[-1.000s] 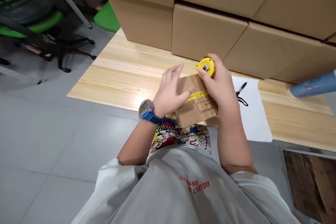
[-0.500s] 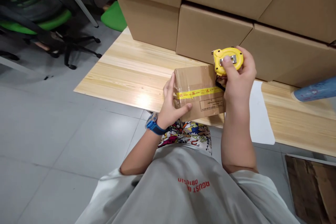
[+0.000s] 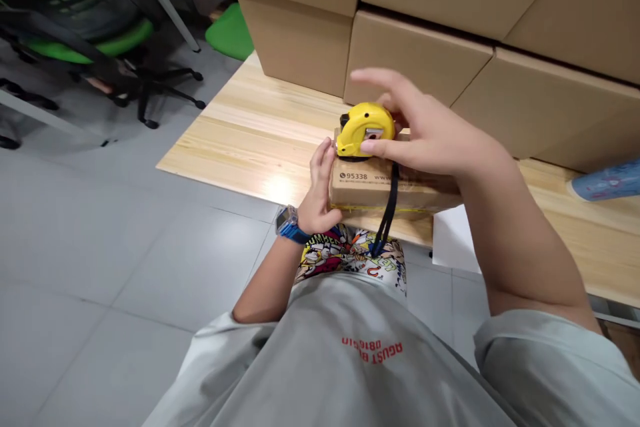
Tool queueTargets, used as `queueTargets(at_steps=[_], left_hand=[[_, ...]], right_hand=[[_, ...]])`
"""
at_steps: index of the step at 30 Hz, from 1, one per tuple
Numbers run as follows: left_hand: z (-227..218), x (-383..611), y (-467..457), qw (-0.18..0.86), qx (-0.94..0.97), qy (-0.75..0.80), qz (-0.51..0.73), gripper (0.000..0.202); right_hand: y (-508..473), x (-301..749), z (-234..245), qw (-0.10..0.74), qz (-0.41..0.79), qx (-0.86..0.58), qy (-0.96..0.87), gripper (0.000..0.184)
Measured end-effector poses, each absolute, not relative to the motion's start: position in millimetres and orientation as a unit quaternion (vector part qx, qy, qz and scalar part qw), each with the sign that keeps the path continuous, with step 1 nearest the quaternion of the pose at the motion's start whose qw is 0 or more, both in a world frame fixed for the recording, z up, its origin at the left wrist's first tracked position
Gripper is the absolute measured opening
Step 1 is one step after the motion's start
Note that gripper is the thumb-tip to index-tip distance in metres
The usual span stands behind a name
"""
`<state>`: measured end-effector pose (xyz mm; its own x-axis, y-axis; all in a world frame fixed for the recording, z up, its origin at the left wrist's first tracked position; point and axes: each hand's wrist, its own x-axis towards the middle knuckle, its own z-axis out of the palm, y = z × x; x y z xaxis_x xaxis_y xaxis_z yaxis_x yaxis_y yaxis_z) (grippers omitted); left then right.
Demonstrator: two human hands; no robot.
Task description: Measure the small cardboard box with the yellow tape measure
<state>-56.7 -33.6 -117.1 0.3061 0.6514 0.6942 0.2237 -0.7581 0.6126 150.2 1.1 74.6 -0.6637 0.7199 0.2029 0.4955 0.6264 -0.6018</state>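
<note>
The yellow tape measure (image 3: 363,121) is positioned at the left end of the cardboard box (image 3: 357,192), near the front edge of the worktop (image 3: 225,133). Right hand (image 3: 433,130): grasps the tape measure, thumb on the near side, index finger extended clear. Black strap (image 3: 391,195) hangs across the box. Left hand (image 3: 320,197): fingers against the box's left end; whether they grip cannot be determined.

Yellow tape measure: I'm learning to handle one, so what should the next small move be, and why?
Probably pinch the blade's end with the left hand: its fingertips sit beside the front corner of the yellow tape measure, the right hand holds it, and no drawn-out blade shows.
</note>
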Motion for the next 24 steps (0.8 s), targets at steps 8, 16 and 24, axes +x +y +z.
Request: queueTargets(at_steps=[8, 16, 24], left_hand=[[-68, -45, -50, 0.171, 0.764, 0.336, 0.524, 0.087], [-48, -39, -55, 0.089, 0.818, 0.376, 0.426, 0.071], [-39, -35, -55, 0.014, 0.808, 0.397, 0.435, 0.062]], right_hand=[[1, 145, 70, 0.186, 0.140, -0.299, -0.926, 0.047], [-11, 171, 75, 0.182, 0.105, -0.329, -0.921, 0.045], [-19, 193, 72, 0.204, 0.097, -0.344, -0.912, 0.046]])
